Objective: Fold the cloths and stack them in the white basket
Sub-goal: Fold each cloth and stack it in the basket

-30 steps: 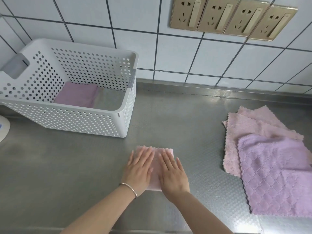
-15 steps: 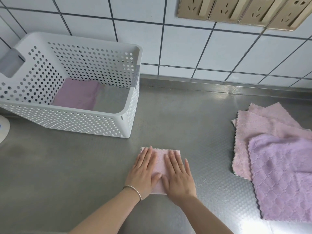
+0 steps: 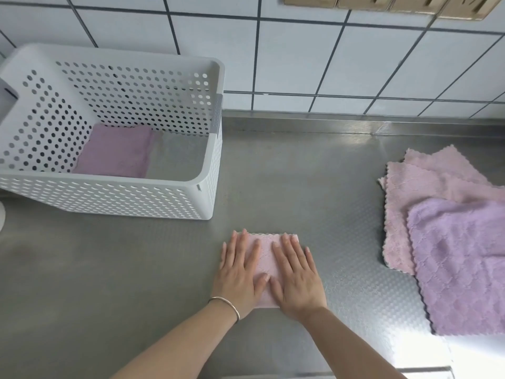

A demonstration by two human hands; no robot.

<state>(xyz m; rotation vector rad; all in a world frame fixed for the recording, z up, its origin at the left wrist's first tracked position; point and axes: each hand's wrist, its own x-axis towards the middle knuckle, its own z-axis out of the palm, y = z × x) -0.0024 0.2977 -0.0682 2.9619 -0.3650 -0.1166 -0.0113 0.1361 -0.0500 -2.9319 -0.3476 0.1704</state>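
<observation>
You are pressing your left hand (image 3: 238, 272) and right hand (image 3: 296, 279) flat, fingers straight, on the folded pink cloth (image 3: 264, 262) near the counter's front edge, hands closer together than a moment ago, so it looks ready for the white basket (image 3: 114, 199) at the back left, beside its purple cloth (image 3: 117, 151).

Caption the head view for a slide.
Both hands press a folded pink cloth flat beside the white basket.
</observation>
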